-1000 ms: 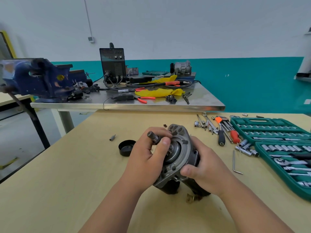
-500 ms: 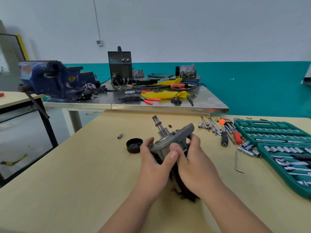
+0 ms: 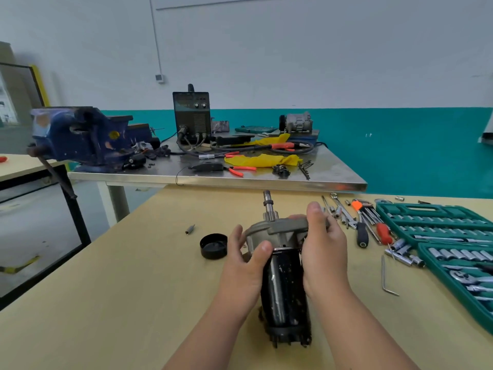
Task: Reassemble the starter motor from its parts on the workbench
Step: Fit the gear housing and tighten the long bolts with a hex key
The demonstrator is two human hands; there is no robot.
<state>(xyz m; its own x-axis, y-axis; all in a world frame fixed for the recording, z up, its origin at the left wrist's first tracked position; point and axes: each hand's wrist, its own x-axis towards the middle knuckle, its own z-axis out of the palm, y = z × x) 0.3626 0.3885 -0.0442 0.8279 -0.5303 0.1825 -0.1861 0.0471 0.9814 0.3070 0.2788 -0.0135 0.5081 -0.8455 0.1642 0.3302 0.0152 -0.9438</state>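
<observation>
Starter motor (image 3: 285,289) stands roughly upright in the middle of the wooden tabletop (image 3: 106,303), seen from the head camera, its black body low toward the person and its grey end housing (image 3: 277,229) on top, with the bare shaft (image 3: 267,201) poking up and away. Whether its bottom end actually sits on the wood I cannot tell. Both hands have it: the left hand (image 3: 245,265) has its grip clamped around the joint of housing and body, thumb laid across the front, and the right hand (image 3: 322,252) grips the other side, thumb raised against the housing's rim. The two hands cover most of the housing's sides. Just left of the left hand lies a black cap (image 3: 213,246), open side up, and farther left a small bit (image 3: 190,229). To the right, loose sockets and wrenches are scattered beside a black-handled screwdriver (image 3: 362,237), a red-handled one (image 3: 384,233) and a bent hex key (image 3: 386,276), all next to the open green socket case (image 3: 437,222). Behind, a steel table (image 3: 333,182) carries a blue vise (image 3: 80,137), a black welder (image 3: 191,116), a yellow cloth (image 3: 262,159) and red-handled pliers (image 3: 240,169).
</observation>
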